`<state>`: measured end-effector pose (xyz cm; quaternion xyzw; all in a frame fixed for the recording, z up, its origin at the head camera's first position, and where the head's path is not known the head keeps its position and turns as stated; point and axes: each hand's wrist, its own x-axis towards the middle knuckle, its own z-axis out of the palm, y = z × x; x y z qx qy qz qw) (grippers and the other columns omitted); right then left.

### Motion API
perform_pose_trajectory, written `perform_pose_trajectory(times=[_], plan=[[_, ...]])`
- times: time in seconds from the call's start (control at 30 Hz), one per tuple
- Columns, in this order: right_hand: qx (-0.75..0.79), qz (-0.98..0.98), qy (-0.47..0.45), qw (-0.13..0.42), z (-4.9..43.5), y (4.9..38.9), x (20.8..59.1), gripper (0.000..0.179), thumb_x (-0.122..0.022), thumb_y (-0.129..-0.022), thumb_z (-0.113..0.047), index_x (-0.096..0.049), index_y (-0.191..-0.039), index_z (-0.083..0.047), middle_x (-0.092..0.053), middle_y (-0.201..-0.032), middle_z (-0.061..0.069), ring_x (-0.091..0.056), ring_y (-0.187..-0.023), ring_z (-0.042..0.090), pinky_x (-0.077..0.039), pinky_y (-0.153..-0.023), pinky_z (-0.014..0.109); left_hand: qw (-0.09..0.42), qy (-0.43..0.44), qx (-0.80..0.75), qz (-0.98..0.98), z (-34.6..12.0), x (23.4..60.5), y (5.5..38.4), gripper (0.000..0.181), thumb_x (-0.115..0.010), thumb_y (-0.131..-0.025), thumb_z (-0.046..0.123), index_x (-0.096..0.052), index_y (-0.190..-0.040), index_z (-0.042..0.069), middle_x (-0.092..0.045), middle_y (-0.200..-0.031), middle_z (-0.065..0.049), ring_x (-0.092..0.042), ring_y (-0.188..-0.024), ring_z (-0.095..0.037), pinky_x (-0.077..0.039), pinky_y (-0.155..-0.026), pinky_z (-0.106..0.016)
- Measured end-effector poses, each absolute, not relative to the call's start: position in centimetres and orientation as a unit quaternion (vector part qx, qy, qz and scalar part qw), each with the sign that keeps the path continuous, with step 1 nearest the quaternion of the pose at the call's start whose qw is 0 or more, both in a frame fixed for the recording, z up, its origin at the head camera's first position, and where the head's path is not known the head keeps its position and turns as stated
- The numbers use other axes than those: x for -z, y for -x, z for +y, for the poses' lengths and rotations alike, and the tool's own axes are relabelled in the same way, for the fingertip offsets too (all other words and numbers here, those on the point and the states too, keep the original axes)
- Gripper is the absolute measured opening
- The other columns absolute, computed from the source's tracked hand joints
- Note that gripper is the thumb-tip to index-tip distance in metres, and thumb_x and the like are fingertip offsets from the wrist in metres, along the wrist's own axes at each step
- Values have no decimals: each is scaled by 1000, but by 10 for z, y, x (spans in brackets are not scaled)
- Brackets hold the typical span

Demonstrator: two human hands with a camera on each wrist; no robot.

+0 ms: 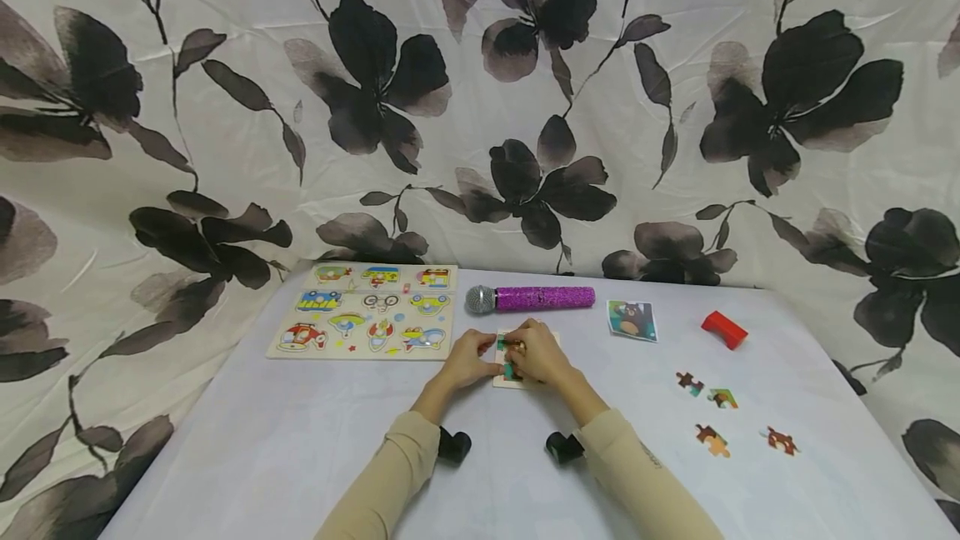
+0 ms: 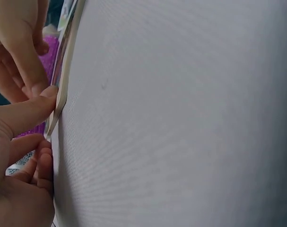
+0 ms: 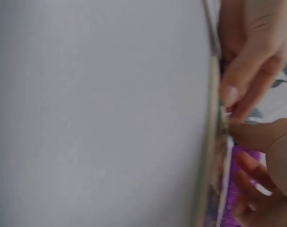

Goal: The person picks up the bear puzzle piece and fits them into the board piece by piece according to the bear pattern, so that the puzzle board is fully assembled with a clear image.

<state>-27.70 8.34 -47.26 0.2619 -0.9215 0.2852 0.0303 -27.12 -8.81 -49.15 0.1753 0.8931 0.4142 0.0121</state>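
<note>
A small wooden tray puzzle (image 1: pixel 506 383) lies flat near the middle of the table, with green and brown picture pieces partly hidden under the fingers. My left hand (image 1: pixel 470 358) grips its left edge, thumb near the lower side; the left wrist view shows the thumb on the tray's rim. Over the tray, my right hand (image 1: pixel 542 354) bends its fingertips down and pinches a puzzle piece (image 3: pixel 223 122), mostly covered by the fingers. Loose jigsaw pieces lie to the right: a brown one (image 1: pixel 689 383), a green one (image 1: pixel 723 398), an orange one (image 1: pixel 712 440) and a reddish one (image 1: pixel 781 441).
Behind the hands lies a purple glitter microphone (image 1: pixel 543 298). A vehicle peg puzzle board (image 1: pixel 337 348) is at the back left. To the right are a bear picture card (image 1: pixel 632 321) and a red block (image 1: pixel 724 329). A floral cloth hangs behind the white table (image 1: pixel 247 448).
</note>
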Motion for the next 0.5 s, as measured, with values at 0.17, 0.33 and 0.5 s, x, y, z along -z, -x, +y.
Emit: perform_pose_trajectory(times=[0.17, 0.33, 0.5], plan=[[-289, -911, -295, -25, 90, 264, 463, 23, -72, -79, -7, -69, -98, 6, -67, -81, 11, -60, -75, 21, -51, -67, 30, 6, -180, -406, 896, -89, 491, 271, 59, -79, -71, 13, -57, -119, -13, -55, -96, -15, -51, -85, -22, -47, -77, -32], [-263, -908, -324, -25, 87, 257, 462, 17, -71, -80, -8, -71, -91, 6, -70, -83, 13, -64, -78, 25, -54, -70, 33, 8, -183, -395, 900, -90, 489, 270, 59, -79, -72, 14, -57, -120, -11, -56, -99, -15, -52, -88, -22, -48, -80, -34], [-283, -915, -289, -2, 82, 254, 467, 16, -71, -79, -2, -70, -92, 7, -70, -84, 15, -67, -77, 27, -56, -67, 32, 39, -182, -404, 895, -92, 485, 269, 64, -81, -66, 11, -57, -121, -9, -57, -108, -18, -54, -98, -28, -47, -89, -40]])
